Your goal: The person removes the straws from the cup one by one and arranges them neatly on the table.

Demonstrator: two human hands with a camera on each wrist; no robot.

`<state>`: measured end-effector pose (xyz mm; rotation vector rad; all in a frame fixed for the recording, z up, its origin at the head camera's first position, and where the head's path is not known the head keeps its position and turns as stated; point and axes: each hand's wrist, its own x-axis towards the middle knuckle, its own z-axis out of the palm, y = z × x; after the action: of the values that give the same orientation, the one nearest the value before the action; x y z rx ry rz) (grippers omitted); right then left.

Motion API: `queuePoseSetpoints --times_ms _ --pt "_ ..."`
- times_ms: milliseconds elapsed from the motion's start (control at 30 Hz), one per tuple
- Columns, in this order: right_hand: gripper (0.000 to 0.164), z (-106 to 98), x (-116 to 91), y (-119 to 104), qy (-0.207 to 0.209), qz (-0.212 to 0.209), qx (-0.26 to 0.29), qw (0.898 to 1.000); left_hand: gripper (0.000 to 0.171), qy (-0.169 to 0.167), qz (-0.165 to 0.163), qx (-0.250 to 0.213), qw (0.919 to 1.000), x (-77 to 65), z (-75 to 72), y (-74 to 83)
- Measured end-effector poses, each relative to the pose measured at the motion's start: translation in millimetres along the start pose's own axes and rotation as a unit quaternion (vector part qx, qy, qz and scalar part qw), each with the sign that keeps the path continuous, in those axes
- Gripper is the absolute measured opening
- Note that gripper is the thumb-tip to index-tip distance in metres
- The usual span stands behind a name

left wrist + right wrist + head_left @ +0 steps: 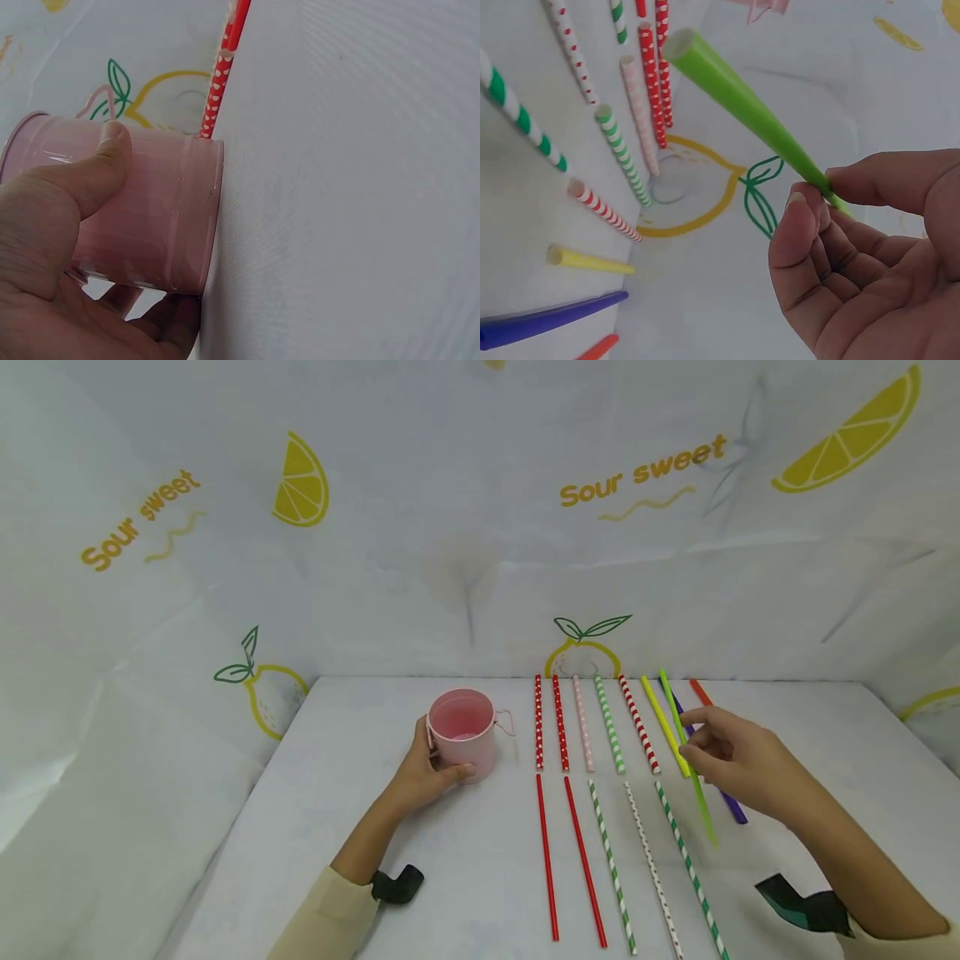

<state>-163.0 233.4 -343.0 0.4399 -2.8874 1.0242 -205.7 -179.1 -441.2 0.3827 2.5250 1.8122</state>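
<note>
My left hand point(429, 778) grips a small pink bucket point(472, 752) with wire handle loops, which stands upright on the table. In the left wrist view its thumb lies along the bucket's side point(150, 202) and the fingers go underneath it. Between thumb and fingertips my right hand point(738, 760) pinches a bright green straw point(703, 802), held above the other straws. The right wrist view shows that green straw point(742, 105) slanting up from the fingertips, its open end towards the camera. A yellow straw point(663, 727) and a purple straw point(733, 807) lie beneath the right hand.
Several red dotted, pink and striped straws lie in a back row, among them a red-striped straw point(639, 724). Nearer lie plain red straws point(546, 860) and a green-striped straw point(690, 868). An orange straw point(701, 692) sits at the back right. A lemon-print cloth point(420, 568) hangs behind.
</note>
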Motion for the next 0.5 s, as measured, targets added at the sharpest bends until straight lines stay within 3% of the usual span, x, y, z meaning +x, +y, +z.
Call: queuePoseSetpoints --times_ms 233,500 --pt "0.040 7 -19 22 -0.033 0.038 -0.012 0.999 0.098 -0.001 -0.004 -0.005 1.0000 -0.2 0.7 -1.5" --pt "0.042 23 -34 41 -0.071 0.051 -0.018 0.996 0.098 0.002 -0.005 0.004 1.0000 -0.5 1.2 0.0"
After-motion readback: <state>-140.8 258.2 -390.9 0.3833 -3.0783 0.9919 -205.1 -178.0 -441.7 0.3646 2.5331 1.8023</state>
